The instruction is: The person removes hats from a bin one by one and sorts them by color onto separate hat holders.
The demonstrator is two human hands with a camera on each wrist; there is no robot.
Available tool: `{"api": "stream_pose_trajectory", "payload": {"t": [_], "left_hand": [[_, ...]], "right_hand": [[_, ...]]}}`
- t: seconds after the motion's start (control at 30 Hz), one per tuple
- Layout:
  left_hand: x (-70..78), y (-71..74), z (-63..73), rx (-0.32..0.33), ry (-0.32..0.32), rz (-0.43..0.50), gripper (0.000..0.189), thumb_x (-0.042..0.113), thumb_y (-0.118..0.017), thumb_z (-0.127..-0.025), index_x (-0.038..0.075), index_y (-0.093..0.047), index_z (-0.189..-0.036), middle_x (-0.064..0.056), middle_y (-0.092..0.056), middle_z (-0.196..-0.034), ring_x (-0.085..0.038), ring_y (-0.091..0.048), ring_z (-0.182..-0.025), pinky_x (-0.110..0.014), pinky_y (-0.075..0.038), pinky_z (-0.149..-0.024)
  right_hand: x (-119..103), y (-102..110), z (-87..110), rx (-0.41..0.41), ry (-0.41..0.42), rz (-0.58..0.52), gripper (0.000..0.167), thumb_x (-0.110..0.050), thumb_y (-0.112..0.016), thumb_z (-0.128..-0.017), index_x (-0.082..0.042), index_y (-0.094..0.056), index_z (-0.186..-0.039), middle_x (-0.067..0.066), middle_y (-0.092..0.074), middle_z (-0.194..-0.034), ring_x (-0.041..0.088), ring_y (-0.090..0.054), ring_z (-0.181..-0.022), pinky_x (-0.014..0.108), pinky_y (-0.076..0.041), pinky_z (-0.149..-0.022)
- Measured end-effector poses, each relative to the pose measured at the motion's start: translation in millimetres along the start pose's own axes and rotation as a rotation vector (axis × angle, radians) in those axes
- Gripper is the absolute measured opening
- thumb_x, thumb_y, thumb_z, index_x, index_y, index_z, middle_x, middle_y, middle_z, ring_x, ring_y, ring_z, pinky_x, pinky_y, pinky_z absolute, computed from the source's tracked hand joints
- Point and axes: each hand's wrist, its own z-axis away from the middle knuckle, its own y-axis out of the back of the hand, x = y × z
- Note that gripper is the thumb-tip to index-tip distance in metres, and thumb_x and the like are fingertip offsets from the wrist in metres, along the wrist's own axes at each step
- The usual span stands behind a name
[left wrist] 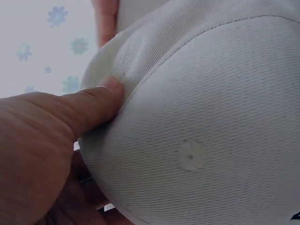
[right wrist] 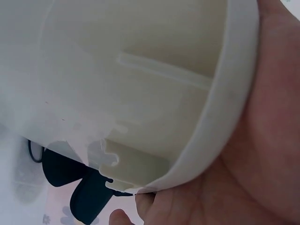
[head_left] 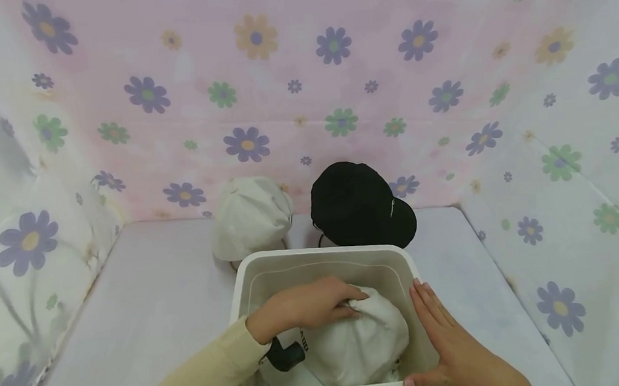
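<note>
A white cap (head_left: 375, 333) with dark lettering lies inside a white plastic bin (head_left: 319, 251). My left hand (head_left: 313, 305) reaches over the bin's left side and pinches the cap's fabric. Close up in the left wrist view, the thumb presses on the cap's ribbed cloth (left wrist: 201, 93), the other fingers partly hidden beneath it. My right hand (head_left: 452, 345) rests along the bin's right side, fingers straight and thumb spread to the front rim. In the right wrist view its palm (right wrist: 272, 140) lies against the bin's outer rim (right wrist: 239, 70).
Behind the bin, a second white cap (head_left: 251, 216) stands at the left and a black cap (head_left: 354, 204) at the right, its brim facing right. Both are on the pale table (head_left: 149, 302). Flower-patterned cloth walls (head_left: 292, 109) enclose the back and sides.
</note>
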Motion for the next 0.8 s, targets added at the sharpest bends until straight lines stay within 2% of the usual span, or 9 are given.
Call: {"api": "stream_pose_trajectory", "payload": {"t": [0.2,0.3,0.4,0.5,0.63,0.8], "left_hand": [[-1.1,5.1,3.0,0.069,-0.039,0.074,0.032,0.019,-0.066,-0.1,0.011,-0.069,-0.131,0.004,-0.072,-0.114,0.002,-0.057,-0.091,-0.014,-0.048,-0.085],[-0.7,7.3,3.4,0.08,-0.052,0.091,0.033,0.019,-0.067,-0.099,0.011,-0.069,-0.131,0.003,-0.073,-0.116,0.002,-0.058,-0.094,-0.015,-0.049,-0.086],[-2.6,7.9,5.1,0.09,-0.047,0.13,0.032,0.019,-0.068,-0.099,0.011,-0.07,-0.13,0.002,-0.073,-0.119,0.002,-0.059,-0.096,-0.016,-0.05,-0.086],[-6.5,6.9,5.7,0.104,-0.03,0.207,0.031,0.019,-0.068,-0.099,0.012,-0.071,-0.129,0.003,-0.074,-0.118,0.002,-0.061,-0.097,-0.017,-0.051,-0.086],[-10.6,6.0,6.4,0.142,-0.006,0.297,0.031,0.018,-0.07,-0.098,0.012,-0.072,-0.128,0.002,-0.074,-0.12,0.002,-0.064,-0.1,-0.019,-0.052,-0.087],[-10.9,7.9,6.8,0.207,0.003,0.337,0.034,0.016,-0.073,-0.095,0.01,-0.072,-0.129,-0.001,-0.074,-0.121,-0.001,-0.065,-0.104,-0.02,-0.053,-0.089]], "right_hand": [[0.7,-1.3,1.9,0.012,0.003,-0.007,0.13,-0.069,-0.074,-0.078,-0.001,-0.002,-0.163,0.02,0.001,-0.17,0.0,0.016,-0.153,-0.002,0.001,-0.108],[-0.2,-0.8,3.1,0.012,-0.01,0.0,0.131,-0.069,-0.075,-0.078,-0.003,-0.001,-0.163,0.018,0.001,-0.171,0.002,0.015,-0.154,-0.001,-0.001,-0.108],[-1.5,-1.1,3.4,0.001,-0.046,-0.021,0.131,-0.067,-0.077,-0.077,-0.005,-0.001,-0.163,0.016,0.001,-0.171,-0.001,0.015,-0.153,-0.002,-0.001,-0.106],[-1.6,-0.8,4.3,-0.004,-0.065,-0.056,0.131,-0.064,-0.079,-0.076,-0.006,-0.001,-0.164,0.015,0.002,-0.171,-0.004,0.017,-0.151,-0.003,-0.001,-0.105],[-0.8,-0.1,4.0,0.011,-0.033,-0.092,0.132,-0.061,-0.082,-0.075,-0.004,-0.001,-0.163,0.018,0.002,-0.171,-0.001,0.017,-0.152,-0.003,0.0,-0.106],[-1.5,-0.3,2.6,0.014,-0.019,-0.097,0.133,-0.06,-0.082,-0.075,-0.005,0.0,-0.163,0.017,0.003,-0.171,0.001,0.016,-0.153,-0.003,-0.001,-0.106]]}}
